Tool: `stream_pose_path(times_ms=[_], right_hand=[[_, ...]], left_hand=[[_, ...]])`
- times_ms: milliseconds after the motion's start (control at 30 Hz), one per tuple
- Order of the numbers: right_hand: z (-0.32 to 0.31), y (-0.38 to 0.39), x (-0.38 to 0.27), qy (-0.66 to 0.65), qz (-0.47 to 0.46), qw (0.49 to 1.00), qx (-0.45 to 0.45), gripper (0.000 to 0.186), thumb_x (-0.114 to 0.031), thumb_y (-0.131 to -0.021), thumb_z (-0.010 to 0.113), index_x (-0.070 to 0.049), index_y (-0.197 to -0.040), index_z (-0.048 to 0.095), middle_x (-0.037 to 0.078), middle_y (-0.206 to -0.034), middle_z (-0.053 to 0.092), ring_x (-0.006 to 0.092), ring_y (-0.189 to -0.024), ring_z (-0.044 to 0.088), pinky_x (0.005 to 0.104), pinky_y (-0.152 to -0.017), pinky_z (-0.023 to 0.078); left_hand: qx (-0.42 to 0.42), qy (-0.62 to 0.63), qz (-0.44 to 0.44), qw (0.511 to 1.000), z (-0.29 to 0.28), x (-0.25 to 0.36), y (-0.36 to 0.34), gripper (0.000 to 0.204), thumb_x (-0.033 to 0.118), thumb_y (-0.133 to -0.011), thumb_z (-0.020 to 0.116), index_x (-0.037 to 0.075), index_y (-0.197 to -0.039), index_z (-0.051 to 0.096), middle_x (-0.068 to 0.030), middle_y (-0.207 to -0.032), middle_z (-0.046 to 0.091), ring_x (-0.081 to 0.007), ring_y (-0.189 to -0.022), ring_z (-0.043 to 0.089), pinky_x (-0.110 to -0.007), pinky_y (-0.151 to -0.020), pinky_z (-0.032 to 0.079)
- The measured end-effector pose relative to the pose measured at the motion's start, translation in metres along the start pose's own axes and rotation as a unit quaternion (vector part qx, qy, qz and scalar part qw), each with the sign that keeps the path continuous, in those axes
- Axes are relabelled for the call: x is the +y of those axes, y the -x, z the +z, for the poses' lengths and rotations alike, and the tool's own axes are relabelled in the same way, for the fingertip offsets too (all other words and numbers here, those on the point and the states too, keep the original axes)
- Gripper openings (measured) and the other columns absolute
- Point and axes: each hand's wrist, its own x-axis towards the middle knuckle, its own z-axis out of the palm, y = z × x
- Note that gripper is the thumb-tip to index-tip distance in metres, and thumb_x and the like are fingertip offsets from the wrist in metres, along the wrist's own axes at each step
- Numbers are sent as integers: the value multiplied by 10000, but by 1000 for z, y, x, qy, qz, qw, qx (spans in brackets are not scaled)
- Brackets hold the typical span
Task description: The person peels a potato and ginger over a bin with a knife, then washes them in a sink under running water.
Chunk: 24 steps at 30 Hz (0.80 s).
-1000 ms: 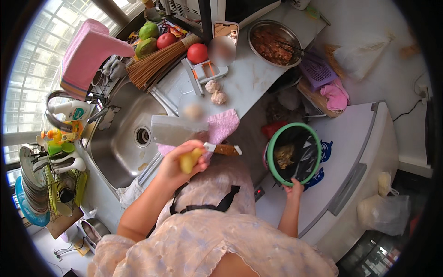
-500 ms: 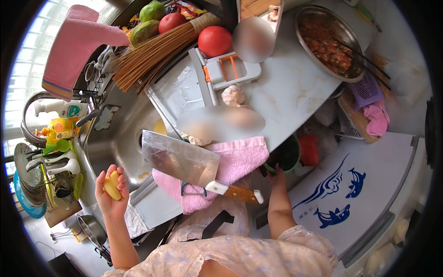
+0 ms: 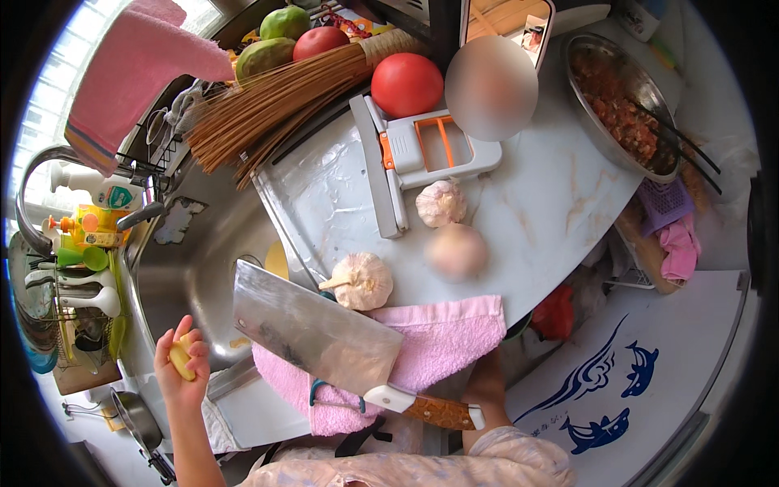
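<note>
My left hand (image 3: 186,385) is closed around a yellow piece of peeled ginger (image 3: 180,362), raised near the sink's front corner. My right forearm (image 3: 485,385) reaches down past the counter's front edge; the hand itself is hidden beneath the edge and the towel. A cleaver (image 3: 320,334) with a wooden handle lies across a folded pink towel (image 3: 450,334), its handle sticking out over the counter's front. Behind the towel sit a garlic bulb (image 3: 363,282), a second garlic bulb (image 3: 441,203) and a blurred roundish thing (image 3: 457,252).
A steel sink (image 3: 191,256) lies left. Farther back are a white-orange slicer (image 3: 438,154), a tomato (image 3: 407,85), a bundled stick brush (image 3: 284,101) and a propped phone (image 3: 535,36). A steel bowl (image 3: 625,122) of reddish chopped food with chopsticks stands back right, above a white lid (image 3: 633,349).
The view has shifted nearer the counter. My right hand, seen earlier at a dark green-rimmed container below the counter, has passed out of sight. My left hand still holds the ginger.
</note>
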Motion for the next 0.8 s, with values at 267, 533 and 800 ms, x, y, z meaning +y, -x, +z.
stream_pose_path(times_ms=[267, 533, 800], right_hand=[[-9, 61, -38, 93, 12, 993, 70, 819, -636, -752, 605, -211, -1394, 325, 33, -1430, 337, 345, -1271, 292, 578, -981, 248], [40, 177, -66, 225, -35, 972, 65, 592, -473, -802, 641, -165, -1271, 454, 52, -1272, 470, 292, -1079, 460, 491, -868, 420], [88, 287, -97, 263, -119, 951, 109, 331, -211, -871, 586, -98, -1174, 515, 77, -1120, 569, 261, -938, 594, 390, -721, 523]], left_hand=[[-30, 7, -57, 998, -9, 8, -3, 150, 178, -898, 494, 30, -919, 514, -84, -811, 509, -108, -576, 425, -185, -359, 319], [-50, 16, -89, 995, -12, 11, 0, 151, 147, -898, 493, 22, -966, 542, -79, -871, 531, -97, -585, 432, -185, -394, 329], [-3, 41, -76, 996, 0, 10, -12, 96, 102, -869, 532, 9, -884, 550, -102, -979, 556, -156, -728, 509, -235, -570, 448]])
